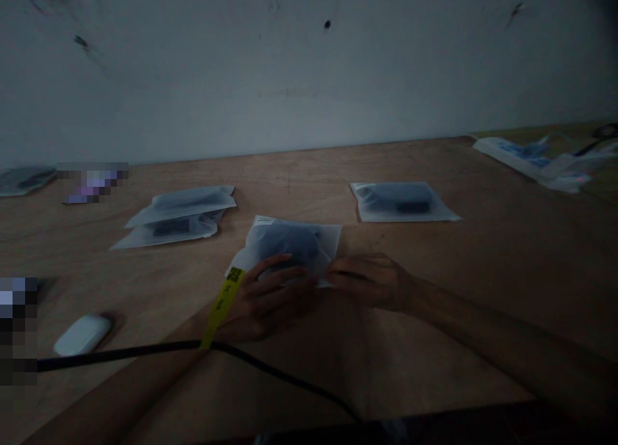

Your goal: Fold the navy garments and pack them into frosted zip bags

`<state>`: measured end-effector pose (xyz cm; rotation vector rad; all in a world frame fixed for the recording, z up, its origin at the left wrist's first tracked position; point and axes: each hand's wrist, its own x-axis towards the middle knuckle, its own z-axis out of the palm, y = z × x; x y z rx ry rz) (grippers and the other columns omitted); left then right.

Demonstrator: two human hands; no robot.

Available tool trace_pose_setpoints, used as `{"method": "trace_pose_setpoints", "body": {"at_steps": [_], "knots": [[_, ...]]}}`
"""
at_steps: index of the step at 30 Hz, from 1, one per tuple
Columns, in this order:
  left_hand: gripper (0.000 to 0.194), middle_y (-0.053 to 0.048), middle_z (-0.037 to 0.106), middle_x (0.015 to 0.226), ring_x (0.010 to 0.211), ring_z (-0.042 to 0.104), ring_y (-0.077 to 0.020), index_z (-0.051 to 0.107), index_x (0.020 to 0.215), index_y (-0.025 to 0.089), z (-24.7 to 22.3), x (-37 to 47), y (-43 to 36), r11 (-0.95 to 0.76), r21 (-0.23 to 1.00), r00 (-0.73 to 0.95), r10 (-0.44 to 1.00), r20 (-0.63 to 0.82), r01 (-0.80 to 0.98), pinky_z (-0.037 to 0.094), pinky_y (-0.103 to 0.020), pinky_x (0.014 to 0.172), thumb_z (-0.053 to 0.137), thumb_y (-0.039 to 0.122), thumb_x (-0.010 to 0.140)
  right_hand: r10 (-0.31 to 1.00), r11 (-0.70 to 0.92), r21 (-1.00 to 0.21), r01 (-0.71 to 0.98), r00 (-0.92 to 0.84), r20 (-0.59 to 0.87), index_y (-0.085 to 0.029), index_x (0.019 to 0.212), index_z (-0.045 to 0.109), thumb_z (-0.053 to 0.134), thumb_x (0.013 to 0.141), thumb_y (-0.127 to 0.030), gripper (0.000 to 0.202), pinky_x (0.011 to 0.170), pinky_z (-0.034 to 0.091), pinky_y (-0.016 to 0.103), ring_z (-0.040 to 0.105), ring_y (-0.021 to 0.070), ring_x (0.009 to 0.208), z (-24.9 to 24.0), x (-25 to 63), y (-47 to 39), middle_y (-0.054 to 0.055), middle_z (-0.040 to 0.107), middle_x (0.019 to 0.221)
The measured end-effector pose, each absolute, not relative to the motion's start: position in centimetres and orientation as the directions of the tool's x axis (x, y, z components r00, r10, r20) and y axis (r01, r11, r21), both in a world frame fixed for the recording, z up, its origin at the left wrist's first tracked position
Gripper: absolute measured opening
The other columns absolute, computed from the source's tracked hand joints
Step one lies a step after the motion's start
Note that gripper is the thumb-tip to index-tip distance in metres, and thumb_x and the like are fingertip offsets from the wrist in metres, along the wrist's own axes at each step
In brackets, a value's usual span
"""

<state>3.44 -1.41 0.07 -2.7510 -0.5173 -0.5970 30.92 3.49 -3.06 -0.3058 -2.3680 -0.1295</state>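
A frosted plastic bag [290, 239] with something dark inside lies on the wooden table in front of me. My left hand [270, 297] rests on its lower left part, fingers spread over the plastic. At the bag's lower right corner, the fingers of my right hand [369, 279] are pressed together on the edge. A similar bag [403, 201] lies farther back to the right. Two more overlap at the left, an upper one [193, 200] and a lower one [168, 230].
A black cable with a yellow tag [224, 306] crosses the front, over my left forearm. A white rounded case [83, 335] sits at the left. Clear plastic packaging [535, 165] lies at the back right, below the wall [290, 78].
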Motion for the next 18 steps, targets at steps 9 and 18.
{"method": "trace_pose_setpoints", "body": {"at_steps": [9, 18], "knots": [[0.017, -0.002, 0.073, 0.117, 0.114, 0.063, -0.0221, 0.07, 0.103, 0.018, -0.5, 2.3, -0.8, -0.909, -0.179, 0.832, 0.245, 0.498, 0.375, 0.04, -0.048, 0.114, 0.065, 0.032, 0.094, 0.118, 0.955, 0.133, 0.266, -0.749, 0.652, -0.017, 0.092, 0.066, 0.053, 0.094, -0.014, 0.013, 0.061, 0.051, 0.023, 0.064, 0.01, 0.07, -2.6, 31.1, 3.2, 0.001, 0.073, 0.091], [0.026, -0.006, 0.073, 0.108, 0.104, 0.063, -0.0237, 0.068, 0.104, 0.016, -0.4, 0.7, 0.3, -0.937, -0.09, 0.84, 0.256, 0.479, 0.337, 0.049, -0.046, 0.101, 0.05, 0.035, 0.099, 0.06, 0.967, 0.157, 0.201, -0.777, 0.626, -0.017, 0.092, 0.065, 0.051, 0.093, -0.012, 0.016, 0.06, 0.05, 0.025, 0.062, 0.0114, 0.069, -2.2, 31.5, 3.8, 0.002, 0.072, 0.092]]}}
